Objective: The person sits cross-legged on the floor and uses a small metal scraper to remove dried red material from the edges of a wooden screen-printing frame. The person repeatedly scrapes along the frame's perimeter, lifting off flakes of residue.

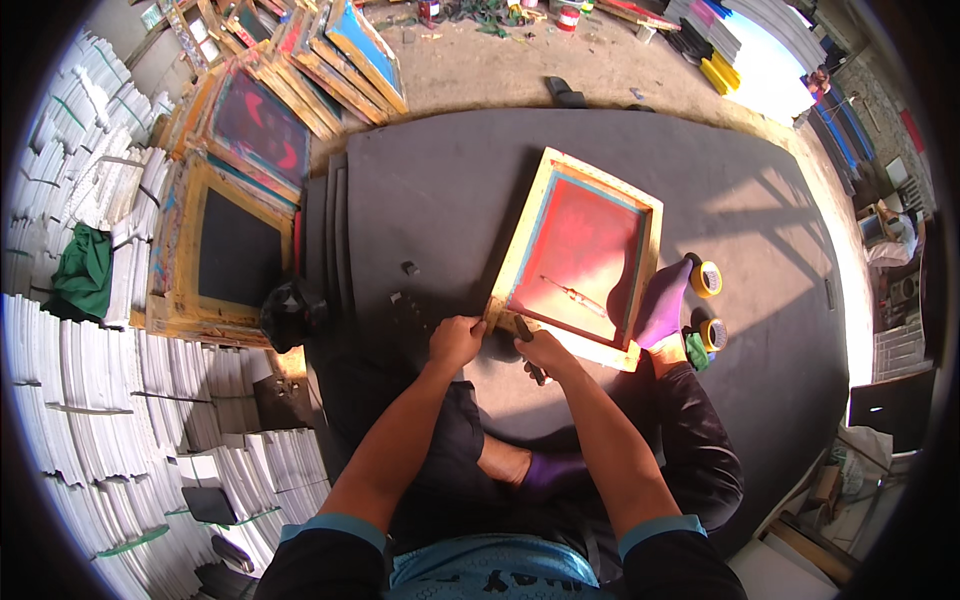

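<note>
A wooden screen-printing frame [652,240] with red mesh lies tilted on the dark mat, its near edge close to my lap. On the mesh rests a screwdriver [575,295] with a reddish handle. My left hand [458,342] is closed at the frame's near left corner, fingertips gripping the wood. Just right of it, my right hand [545,352] is wrapped round a black-handled tool [523,328] held against the near edge; its exact kind is hidden by the fingers. My purple-socked foot [665,305] sits beside the frame's right side.
Two tape rolls [707,279] and a green cloth [696,350] lie right of my foot. Small dark bits [410,268] lie on the mat [430,170]. More frames [180,240] lean at left, beside stacked white sheets [70,390]. A black bag [290,312] sits at the mat's left edge.
</note>
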`<control>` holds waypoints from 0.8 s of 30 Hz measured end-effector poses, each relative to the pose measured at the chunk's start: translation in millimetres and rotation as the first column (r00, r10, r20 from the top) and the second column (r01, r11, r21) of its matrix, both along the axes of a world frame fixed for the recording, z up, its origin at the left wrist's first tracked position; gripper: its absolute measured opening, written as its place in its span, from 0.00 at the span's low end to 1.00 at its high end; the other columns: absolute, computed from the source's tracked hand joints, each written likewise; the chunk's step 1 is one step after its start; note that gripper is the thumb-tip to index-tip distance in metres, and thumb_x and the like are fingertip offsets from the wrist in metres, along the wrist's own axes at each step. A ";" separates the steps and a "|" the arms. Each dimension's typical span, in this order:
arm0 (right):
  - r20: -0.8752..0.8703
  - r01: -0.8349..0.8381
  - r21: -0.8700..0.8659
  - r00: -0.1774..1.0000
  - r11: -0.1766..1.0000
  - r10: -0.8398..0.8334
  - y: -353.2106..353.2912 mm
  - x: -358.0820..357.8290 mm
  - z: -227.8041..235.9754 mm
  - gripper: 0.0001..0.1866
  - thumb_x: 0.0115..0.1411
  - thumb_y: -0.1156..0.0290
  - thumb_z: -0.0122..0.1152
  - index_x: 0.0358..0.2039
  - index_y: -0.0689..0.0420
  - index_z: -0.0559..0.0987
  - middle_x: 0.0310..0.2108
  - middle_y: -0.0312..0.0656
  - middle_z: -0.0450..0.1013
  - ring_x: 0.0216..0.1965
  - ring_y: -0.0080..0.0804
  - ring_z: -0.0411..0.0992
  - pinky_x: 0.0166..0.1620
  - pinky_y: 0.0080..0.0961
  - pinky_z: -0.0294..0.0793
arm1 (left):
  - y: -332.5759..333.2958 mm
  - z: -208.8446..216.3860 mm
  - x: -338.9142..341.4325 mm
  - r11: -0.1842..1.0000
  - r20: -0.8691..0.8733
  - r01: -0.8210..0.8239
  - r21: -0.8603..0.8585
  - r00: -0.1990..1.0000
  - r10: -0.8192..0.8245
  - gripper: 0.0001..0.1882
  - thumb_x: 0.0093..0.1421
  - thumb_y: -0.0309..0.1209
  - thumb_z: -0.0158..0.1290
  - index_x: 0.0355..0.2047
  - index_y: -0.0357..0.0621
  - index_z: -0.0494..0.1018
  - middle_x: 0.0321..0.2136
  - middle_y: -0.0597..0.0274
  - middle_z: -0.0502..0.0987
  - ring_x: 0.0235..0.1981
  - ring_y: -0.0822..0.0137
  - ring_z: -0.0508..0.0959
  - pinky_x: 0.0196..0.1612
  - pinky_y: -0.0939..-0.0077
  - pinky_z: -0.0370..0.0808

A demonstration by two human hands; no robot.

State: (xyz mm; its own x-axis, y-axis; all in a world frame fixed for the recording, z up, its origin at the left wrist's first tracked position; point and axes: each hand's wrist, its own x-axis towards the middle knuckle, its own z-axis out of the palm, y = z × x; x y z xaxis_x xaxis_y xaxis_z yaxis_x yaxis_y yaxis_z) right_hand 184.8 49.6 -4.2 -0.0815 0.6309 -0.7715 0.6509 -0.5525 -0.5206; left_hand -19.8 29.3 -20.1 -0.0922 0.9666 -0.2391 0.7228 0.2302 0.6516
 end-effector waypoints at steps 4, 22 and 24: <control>0.001 0.002 0.027 1.000 1.000 -0.002 -5.8 -2.7 6.0 0.19 0.68 0.58 0.56 0.33 0.64 0.75 0.18 0.43 0.73 0.17 0.31 0.74 0.17 0.36 0.73 | 2.0 8.2 2.1 0.999 0.006 0.034 -0.031 0.999 -0.034 0.14 0.65 0.44 0.53 0.38 0.52 0.84 0.32 0.49 0.83 0.37 0.43 0.82 0.40 0.50 0.80; 0.394 -0.108 0.450 0.915 0.887 -0.088 -43.9 -25.5 -34.7 0.22 0.63 0.55 0.56 0.44 0.62 0.79 0.35 0.63 0.79 0.42 0.60 0.80 0.50 0.52 0.78 | 4.7 -3.1 3.0 0.998 0.066 0.014 -0.058 0.998 -0.010 0.16 0.65 0.45 0.55 0.38 0.49 0.85 0.31 0.47 0.83 0.36 0.44 0.83 0.40 0.53 0.80; 0.407 -0.112 0.489 0.906 0.865 -0.113 -49.3 -30.3 -36.9 0.18 0.64 0.57 0.55 0.42 0.60 0.80 0.32 0.61 0.80 0.39 0.62 0.79 0.48 0.52 0.78 | 2.0 -4.6 2.0 0.999 0.071 -0.010 -0.048 0.997 0.013 0.16 0.65 0.45 0.55 0.38 0.48 0.85 0.31 0.48 0.84 0.36 0.45 0.83 0.41 0.54 0.80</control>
State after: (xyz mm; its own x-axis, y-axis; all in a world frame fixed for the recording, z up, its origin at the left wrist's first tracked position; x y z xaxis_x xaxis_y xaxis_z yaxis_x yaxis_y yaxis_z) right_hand 154.5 0.3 -41.1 0.1701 0.9322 -0.3195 0.8639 -0.2970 -0.4068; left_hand -17.8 31.3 -24.7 -0.0841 0.9531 -0.2908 0.6722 0.2697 0.6895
